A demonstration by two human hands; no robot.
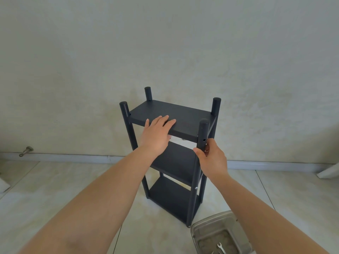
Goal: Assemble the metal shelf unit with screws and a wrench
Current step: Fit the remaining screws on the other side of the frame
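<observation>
Both hands were on the shelf unit (pixel 170 162). The left hand (pixel 157 136) lay flat with straight fingers on the front edge of the top shelf (pixel 183 116). The right hand (pixel 211 158) had its fingers and thumb curled round the front right post (pixel 202 132), just under an open screw hole. The dark unit stood upright on the tiled floor (pixel 55 189), near the wall (pixel 165 43). At the bottom edge of the view, a clear container (pixel 216 226) stood on the floor with a wrench (pixel 221 248) inside it.
</observation>
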